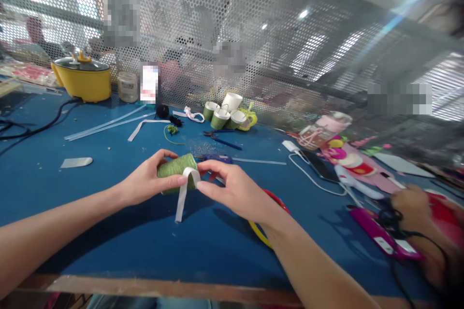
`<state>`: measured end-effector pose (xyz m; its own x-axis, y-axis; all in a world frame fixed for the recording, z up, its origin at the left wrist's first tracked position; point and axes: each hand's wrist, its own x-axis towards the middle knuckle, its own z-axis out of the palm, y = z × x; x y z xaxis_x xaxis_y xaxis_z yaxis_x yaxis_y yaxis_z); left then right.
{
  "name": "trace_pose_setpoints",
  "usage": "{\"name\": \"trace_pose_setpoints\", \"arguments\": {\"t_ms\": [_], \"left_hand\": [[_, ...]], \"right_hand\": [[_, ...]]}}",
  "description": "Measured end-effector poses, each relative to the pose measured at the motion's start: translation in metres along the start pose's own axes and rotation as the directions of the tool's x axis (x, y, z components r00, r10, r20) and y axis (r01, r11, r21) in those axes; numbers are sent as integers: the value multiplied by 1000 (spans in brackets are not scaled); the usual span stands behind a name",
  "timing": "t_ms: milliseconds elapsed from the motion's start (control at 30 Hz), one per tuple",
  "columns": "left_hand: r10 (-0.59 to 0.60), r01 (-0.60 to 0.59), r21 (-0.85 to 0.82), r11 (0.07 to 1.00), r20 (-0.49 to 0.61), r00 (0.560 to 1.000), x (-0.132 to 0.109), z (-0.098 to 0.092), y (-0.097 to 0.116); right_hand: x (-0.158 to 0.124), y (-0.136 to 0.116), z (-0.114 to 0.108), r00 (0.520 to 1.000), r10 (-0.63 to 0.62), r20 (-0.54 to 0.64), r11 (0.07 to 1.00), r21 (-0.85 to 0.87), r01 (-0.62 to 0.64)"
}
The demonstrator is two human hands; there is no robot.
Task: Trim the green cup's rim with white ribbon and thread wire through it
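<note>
My left hand (143, 182) is wrapped round a cylinder covered in green yarn (172, 167), which lies tilted just above the table. A strip of white ribbon (181, 205) loops over the cylinder's right end and hangs down in front, with my left thumb against it. At that same end, my right hand (235, 189) pinches the ribbon between thumb and fingers. Just behind my right fingers lies a blue glue gun (217, 158) with a clear glue stick (259, 161) in it. Red and yellow handles (260, 234) show partly under my right wrist.
Blue-handled pliers (224, 142), several green-wrapped cups (220, 118) and loose glue sticks (105, 125) lie farther back. A yellow pot (87, 82) stands back left before a perforated metal screen (188, 24). At right, a co-worker's hand (413, 207) is beside a magenta device (380, 234) and cables.
</note>
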<state>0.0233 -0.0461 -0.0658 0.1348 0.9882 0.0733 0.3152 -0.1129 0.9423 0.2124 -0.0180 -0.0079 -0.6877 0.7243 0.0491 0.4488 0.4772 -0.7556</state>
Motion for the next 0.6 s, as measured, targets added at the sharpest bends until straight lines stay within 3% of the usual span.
{"name": "trace_pose_setpoints", "arguments": {"t_ms": [167, 333, 500, 600], "left_hand": [[57, -57, 5, 998, 17, 998, -3, 1, -2], [270, -287, 149, 946, 124, 955, -4, -1, -8], [448, -414, 464, 783, 41, 893, -5, 4, -13], [618, -471, 678, 565, 31, 786, -5, 10, -12]], "right_hand": [[7, 4, 15, 994, 51, -95, 995, 90, -43], [5, 14, 17, 978, 77, -194, 990, 133, -52], [2, 17, 18, 957, 111, -267, 987, 138, -76], [4, 19, 22, 948, 143, -283, 976, 201, -87]]}}
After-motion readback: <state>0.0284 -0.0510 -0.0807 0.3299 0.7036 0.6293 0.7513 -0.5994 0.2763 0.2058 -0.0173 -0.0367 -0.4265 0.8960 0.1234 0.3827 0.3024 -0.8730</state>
